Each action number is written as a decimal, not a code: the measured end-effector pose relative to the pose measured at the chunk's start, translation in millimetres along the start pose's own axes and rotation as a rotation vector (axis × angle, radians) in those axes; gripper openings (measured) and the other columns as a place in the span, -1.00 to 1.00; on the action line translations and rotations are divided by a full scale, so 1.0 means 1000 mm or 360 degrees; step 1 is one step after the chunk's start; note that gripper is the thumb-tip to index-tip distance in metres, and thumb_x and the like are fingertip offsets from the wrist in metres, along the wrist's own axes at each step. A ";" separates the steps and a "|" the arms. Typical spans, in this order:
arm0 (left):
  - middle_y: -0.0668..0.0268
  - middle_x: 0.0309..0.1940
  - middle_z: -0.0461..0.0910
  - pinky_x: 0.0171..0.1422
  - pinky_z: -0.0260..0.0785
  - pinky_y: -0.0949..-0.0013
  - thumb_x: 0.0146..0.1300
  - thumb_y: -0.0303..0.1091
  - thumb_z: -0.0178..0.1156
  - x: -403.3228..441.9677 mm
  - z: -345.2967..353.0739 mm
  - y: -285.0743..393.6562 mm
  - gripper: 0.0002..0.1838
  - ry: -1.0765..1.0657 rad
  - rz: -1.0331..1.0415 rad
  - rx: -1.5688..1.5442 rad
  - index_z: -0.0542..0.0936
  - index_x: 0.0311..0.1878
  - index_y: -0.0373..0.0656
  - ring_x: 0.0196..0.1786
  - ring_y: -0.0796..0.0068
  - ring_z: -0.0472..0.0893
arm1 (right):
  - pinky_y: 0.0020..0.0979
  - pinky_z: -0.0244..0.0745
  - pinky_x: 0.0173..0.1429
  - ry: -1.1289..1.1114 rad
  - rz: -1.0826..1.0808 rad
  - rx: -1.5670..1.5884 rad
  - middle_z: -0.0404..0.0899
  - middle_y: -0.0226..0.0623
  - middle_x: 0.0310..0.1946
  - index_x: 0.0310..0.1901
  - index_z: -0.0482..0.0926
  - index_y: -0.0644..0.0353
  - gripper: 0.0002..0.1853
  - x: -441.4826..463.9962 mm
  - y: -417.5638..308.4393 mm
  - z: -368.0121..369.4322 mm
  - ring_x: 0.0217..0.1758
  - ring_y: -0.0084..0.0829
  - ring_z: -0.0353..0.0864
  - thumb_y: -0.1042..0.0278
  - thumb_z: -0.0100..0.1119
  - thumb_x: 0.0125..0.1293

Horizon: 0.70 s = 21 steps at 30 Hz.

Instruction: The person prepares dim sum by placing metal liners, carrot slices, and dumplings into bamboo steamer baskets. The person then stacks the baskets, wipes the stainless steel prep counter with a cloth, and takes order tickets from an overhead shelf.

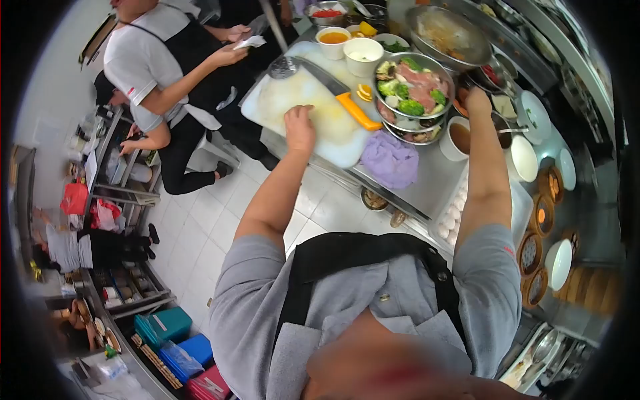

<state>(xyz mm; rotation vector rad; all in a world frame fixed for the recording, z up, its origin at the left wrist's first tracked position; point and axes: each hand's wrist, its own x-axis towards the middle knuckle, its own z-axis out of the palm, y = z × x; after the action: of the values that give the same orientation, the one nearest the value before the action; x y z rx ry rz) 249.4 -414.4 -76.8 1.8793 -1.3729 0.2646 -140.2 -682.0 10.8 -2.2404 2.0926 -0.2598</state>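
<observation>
My left hand (301, 127) rests on the white cutting board (267, 107), fingers stretched forward and nothing visible in it. To its right on the board lies a cleaver with a yellow handle (358, 111), beside cut yellow slices (364, 92). My right hand (477, 102) reaches over the counter just right of a metal bowl (408, 123) holding broccoli (393, 89) and pink sliced meat (423, 85). Its fingers point down by a container with orange-red contents; whether they hold anything is hidden. A crumpled purple cloth (390, 159) sits at the board's right corner.
A white tub of brown liquid (457, 139) and a tray of eggs (451, 217) are near my right forearm. Behind stand a sauce cup (333, 41), a white bowl (364, 56) and a wok (448, 35). Co-workers stand at left, one in a black apron (193, 60).
</observation>
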 end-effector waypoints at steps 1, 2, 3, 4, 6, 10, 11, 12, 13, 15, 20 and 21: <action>0.12 -0.06 0.47 0.28 0.20 0.10 -0.05 -0.67 0.06 0.002 0.000 -0.003 -0.55 0.0025 0.0060 0.0009 0.52 -0.02 -0.13 0.11 0.03 0.37 | -0.07 0.45 0.08 0.0065 0.0035 0.0088 0.59 0.05 -0.07 -0.09 0.60 0.20 -0.58 0.002 0.010 -0.002 0.05 -0.03 0.57 0.00 0.06 0.28; 0.09 -0.06 0.46 0.29 0.19 0.12 -0.05 -0.66 0.06 0.002 0.001 -0.012 -0.55 0.0113 0.0156 -0.0029 0.49 0.00 -0.19 0.11 0.04 0.37 | -0.04 0.46 0.03 0.0232 -0.0028 0.0189 0.59 0.07 -0.10 -0.13 0.61 0.21 -0.58 0.012 0.025 0.005 0.00 0.02 0.58 -0.02 0.07 0.27; 0.06 -0.06 0.46 0.30 0.17 0.13 -0.05 -0.65 0.06 0.005 0.005 -0.017 -0.55 0.0190 0.0268 -0.0099 0.47 0.01 -0.25 0.11 0.04 0.37 | -0.04 0.47 -0.02 0.0244 0.0058 0.0329 0.60 0.09 -0.13 -0.17 0.60 0.25 -0.57 0.003 0.025 -0.013 -0.03 0.04 0.59 -0.02 0.06 0.27; 0.04 -0.05 0.43 0.31 0.14 0.16 0.03 -0.62 0.06 0.000 0.003 -0.011 -0.58 0.0305 0.0056 -0.0165 0.42 0.04 -0.32 0.11 0.07 0.37 | -0.04 0.49 -0.05 0.0261 0.0070 0.0334 0.61 0.10 -0.19 -0.17 0.58 0.30 -0.58 -0.014 0.030 -0.032 -0.08 0.05 0.60 0.03 0.07 0.27; 0.06 -0.02 0.36 0.25 0.20 0.20 0.18 -0.59 0.07 -0.005 -0.018 0.043 -0.67 0.0554 0.0077 -0.0413 0.34 0.03 -0.29 0.09 0.16 0.37 | -0.12 0.54 -0.14 0.0662 -0.0085 0.0662 0.62 0.04 -0.21 -0.03 0.50 0.34 -0.63 -0.048 0.051 -0.041 -0.26 -0.05 0.66 0.20 0.10 0.27; 0.04 0.10 0.38 0.26 0.28 0.21 0.34 -0.53 -0.02 -0.035 -0.056 0.219 -0.67 -0.0268 0.0011 -0.1946 0.25 0.15 -0.25 0.12 0.24 0.46 | -0.47 0.58 -0.30 -0.0077 -0.0230 0.2124 0.63 -0.23 -0.24 0.02 0.48 0.37 -0.61 -0.166 0.064 -0.086 -0.39 -0.47 0.64 0.25 0.17 0.28; 0.02 0.16 0.37 0.28 0.29 0.21 0.38 -0.46 -0.01 -0.041 -0.053 0.256 -0.62 -0.0632 -0.0158 -0.2287 0.23 0.22 -0.25 0.16 0.22 0.45 | -0.47 0.58 -0.29 -0.0271 -0.0354 0.2325 0.64 -0.25 -0.25 0.01 0.48 0.37 -0.63 -0.190 0.071 -0.089 -0.38 -0.48 0.64 0.26 0.17 0.28; 0.02 0.19 0.36 0.28 0.31 0.21 0.40 -0.37 -0.01 -0.049 -0.040 0.283 -0.57 -0.0998 -0.0410 -0.2545 0.19 0.27 -0.25 0.19 0.22 0.45 | -0.47 0.56 -0.27 -0.0366 -0.0336 0.2373 0.65 -0.26 -0.26 -0.02 0.51 0.36 -0.66 -0.213 0.076 -0.091 -0.37 -0.49 0.64 0.31 0.19 0.26; 0.02 0.21 0.35 0.29 0.32 0.22 0.42 -0.29 0.00 -0.055 -0.026 0.310 -0.51 -0.1358 -0.0681 -0.2771 0.16 0.32 -0.24 0.22 0.22 0.44 | -0.47 0.54 -0.26 -0.0474 -0.0330 0.2421 0.65 -0.27 -0.27 -0.04 0.53 0.35 -0.69 -0.229 0.087 -0.093 -0.36 -0.50 0.63 0.35 0.20 0.24; 0.05 0.17 0.41 0.25 0.38 0.22 0.44 -0.24 -0.03 -0.070 -0.001 0.362 -0.53 -0.1858 -0.0877 -0.3051 0.20 0.31 -0.23 0.15 0.22 0.50 | -0.51 0.55 -0.24 -0.0359 -0.0492 0.2023 0.65 -0.32 -0.24 -0.01 0.55 0.32 -0.70 -0.244 0.121 -0.079 -0.31 -0.55 0.62 0.37 0.19 0.27; 0.01 0.13 0.45 0.25 0.42 0.19 0.45 -0.30 -0.06 -0.127 0.063 0.452 -0.65 -0.1782 -0.1092 -0.2737 0.31 0.20 -0.27 0.13 0.18 0.54 | -0.56 0.52 -0.30 -0.0036 -0.0328 0.1627 0.67 -0.35 -0.29 -0.01 0.61 0.24 -0.73 -0.255 0.236 -0.094 -0.30 -0.62 0.58 0.39 0.17 0.27; 0.01 0.11 0.46 0.23 0.45 0.20 0.45 -0.31 -0.07 -0.133 0.072 0.465 -0.66 -0.1790 -0.1153 -0.2731 0.32 0.19 -0.27 0.11 0.18 0.55 | -0.57 0.51 -0.32 -0.0083 -0.0202 0.1689 0.66 -0.36 -0.32 -0.02 0.61 0.23 -0.73 -0.257 0.262 -0.102 -0.31 -0.62 0.58 0.38 0.17 0.27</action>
<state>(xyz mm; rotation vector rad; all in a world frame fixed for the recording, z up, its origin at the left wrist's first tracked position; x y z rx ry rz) -231.5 -421.3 13.5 0.6786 -0.6918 -1.9072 -430.3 -438.7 48.2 -1.6457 1.2536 -1.0088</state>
